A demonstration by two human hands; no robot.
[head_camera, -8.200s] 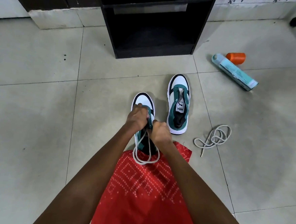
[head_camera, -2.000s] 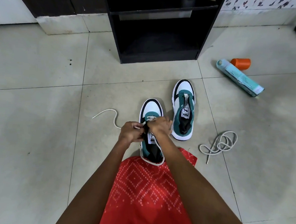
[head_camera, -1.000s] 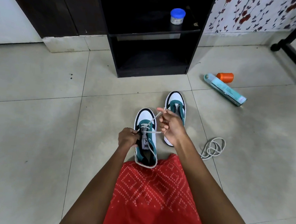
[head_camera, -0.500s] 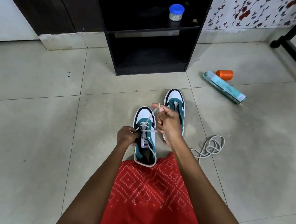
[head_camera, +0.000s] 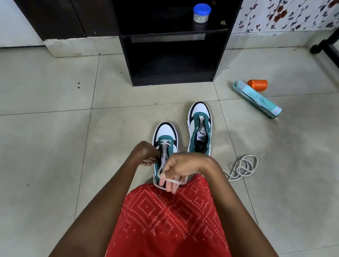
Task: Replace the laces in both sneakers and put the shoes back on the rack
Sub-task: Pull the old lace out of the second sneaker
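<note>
Sneaker [head_camera: 165, 137] lies directly under my hands, toe pointing away from me; my left hand [head_camera: 143, 153] grips its left edge; my right hand [head_camera: 183, 166], nearer me, holds the lace [head_camera: 174, 181] drawn back toward its heel

You see matt, smudged floor tiles [head_camera: 42, 149]; the rack [head_camera: 127, 61] is dark smooth board. Your near sneaker [head_camera: 165, 131]: smooth white toe, matt teal panels. Loose lace [head_camera: 242, 167]: woven cord.
</note>
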